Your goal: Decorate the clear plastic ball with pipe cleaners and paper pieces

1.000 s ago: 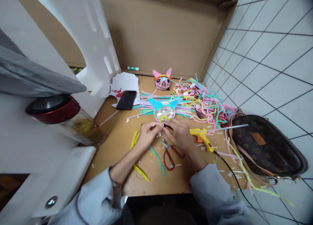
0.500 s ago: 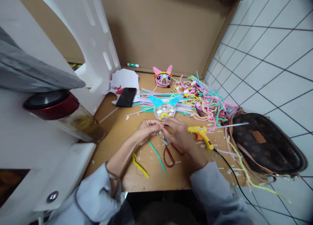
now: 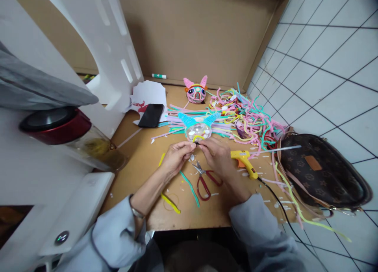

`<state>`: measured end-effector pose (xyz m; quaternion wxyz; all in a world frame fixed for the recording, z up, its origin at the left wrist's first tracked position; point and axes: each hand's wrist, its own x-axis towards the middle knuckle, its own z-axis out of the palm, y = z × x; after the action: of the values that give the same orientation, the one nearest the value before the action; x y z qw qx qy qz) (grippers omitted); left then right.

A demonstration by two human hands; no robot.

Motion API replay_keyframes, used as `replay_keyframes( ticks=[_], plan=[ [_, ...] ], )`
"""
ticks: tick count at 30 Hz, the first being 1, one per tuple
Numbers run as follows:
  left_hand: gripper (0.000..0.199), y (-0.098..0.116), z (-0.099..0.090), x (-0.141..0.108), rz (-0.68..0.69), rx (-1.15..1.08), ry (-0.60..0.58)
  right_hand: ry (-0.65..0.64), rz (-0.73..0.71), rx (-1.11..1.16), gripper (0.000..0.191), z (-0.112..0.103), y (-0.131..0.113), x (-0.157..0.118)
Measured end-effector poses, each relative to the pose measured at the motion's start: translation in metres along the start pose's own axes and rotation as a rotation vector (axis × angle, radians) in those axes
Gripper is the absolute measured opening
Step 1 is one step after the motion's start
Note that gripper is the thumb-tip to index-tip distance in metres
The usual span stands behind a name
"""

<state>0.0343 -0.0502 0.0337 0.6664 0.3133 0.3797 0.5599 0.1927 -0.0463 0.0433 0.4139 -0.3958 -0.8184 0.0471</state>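
My left hand and my right hand meet over the table, thumbs and fingers pinched on a small dark piece between them. Its kind is too small to make out. Just beyond the fingertips lies a clear round form with blue fuzzy ears and a curved yellow pipe cleaner on its near side. Below my right hand rest red-handled scissors, blades parted. A teal pipe cleaner and a yellow pipe cleaner lie nearer to me, by my left forearm.
Behind stands a finished-looking pink-eared head. Tangled pipe cleaners heap at the right. A yellow glue gun, its cord trailing, lies near a brown bag. To the left are a phone and a red-lidded bottle.
My fingertips have drawn slightly apart, and the dark piece between them now shows more clearly. My right hand has shifted a little to the right. The view has moved slightly.
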Motion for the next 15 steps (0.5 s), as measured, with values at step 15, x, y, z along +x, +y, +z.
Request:
replay_keyframes(
  ticks=[15],
  plan=[
    [0.031,-0.012,0.015,-0.010,-0.031,-0.134,0.141,0.029,-0.020,-0.268,0.021,0.016,-0.011,-0.009]
  ],
)
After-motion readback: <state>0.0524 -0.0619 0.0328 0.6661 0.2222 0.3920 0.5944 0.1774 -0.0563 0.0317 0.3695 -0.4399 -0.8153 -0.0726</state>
